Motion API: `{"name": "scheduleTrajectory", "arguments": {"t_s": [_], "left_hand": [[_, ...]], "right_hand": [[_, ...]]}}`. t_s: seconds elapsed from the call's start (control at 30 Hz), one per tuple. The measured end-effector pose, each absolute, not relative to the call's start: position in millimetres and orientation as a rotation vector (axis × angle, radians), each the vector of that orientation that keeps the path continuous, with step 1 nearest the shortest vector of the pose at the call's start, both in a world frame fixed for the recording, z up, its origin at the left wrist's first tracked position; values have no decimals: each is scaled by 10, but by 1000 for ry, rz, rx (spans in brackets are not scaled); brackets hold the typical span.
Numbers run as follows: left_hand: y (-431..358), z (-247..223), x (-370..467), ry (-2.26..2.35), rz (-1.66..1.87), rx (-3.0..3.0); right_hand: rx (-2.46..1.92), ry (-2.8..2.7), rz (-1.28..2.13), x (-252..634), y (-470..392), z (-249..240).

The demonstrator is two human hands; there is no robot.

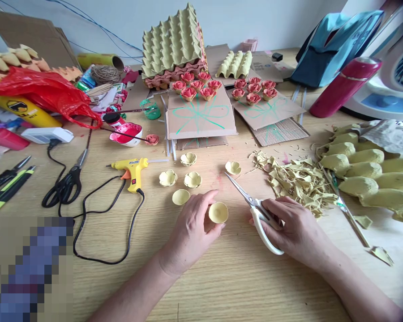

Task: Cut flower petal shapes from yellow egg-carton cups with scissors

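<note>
My left hand (196, 219) has its thumb and forefinger curved around a plain pale-yellow egg-carton cup (218, 213). White-handled scissors (263, 223) are in my right hand (295, 223), fingers at the handles, with the narrow blades pointing up and left. Just past the scissor tips lies a cup cut into petals (233, 167). Left of it are several more petal-cut cups (192, 180), and a round uncut cup (181, 197) sits beside my left fingers. Whether my left hand lifts its cup off the table, I cannot tell.
Pale carton scraps (298, 181) are heaped right of centre, beside egg-carton pieces (369, 170). A yellow glue gun (132, 172) with a looping black cord lies left. Behind stand red paper flowers (197, 86) on cardboard, a pink paint bowl (127, 133) and a magenta bottle (345, 87).
</note>
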State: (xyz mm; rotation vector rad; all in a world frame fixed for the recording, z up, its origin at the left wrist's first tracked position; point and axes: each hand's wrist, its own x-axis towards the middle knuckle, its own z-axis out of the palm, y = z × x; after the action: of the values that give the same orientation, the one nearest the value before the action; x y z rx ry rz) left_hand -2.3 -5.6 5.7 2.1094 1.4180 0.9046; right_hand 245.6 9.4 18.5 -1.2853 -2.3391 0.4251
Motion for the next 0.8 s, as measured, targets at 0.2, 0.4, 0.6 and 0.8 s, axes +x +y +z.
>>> {"name": "scheduleTrajectory", "arguments": {"t_s": [0.2,0.4,0.6,0.8], "left_hand": [[-45,5,-37,1408,834,2117],[-36,0,-38,1418,877,2050],[-56,54,-30,1382,998,1893],[-72,173,-17,1239,1057,1718]], "right_hand": [[-1287,-2326,406,2466,98,187],[-1283,-2327,425,2470,95,202],[-1274,-2343,485,2477,80,225],[-1172,-2461,528,2482,94,216]]}}
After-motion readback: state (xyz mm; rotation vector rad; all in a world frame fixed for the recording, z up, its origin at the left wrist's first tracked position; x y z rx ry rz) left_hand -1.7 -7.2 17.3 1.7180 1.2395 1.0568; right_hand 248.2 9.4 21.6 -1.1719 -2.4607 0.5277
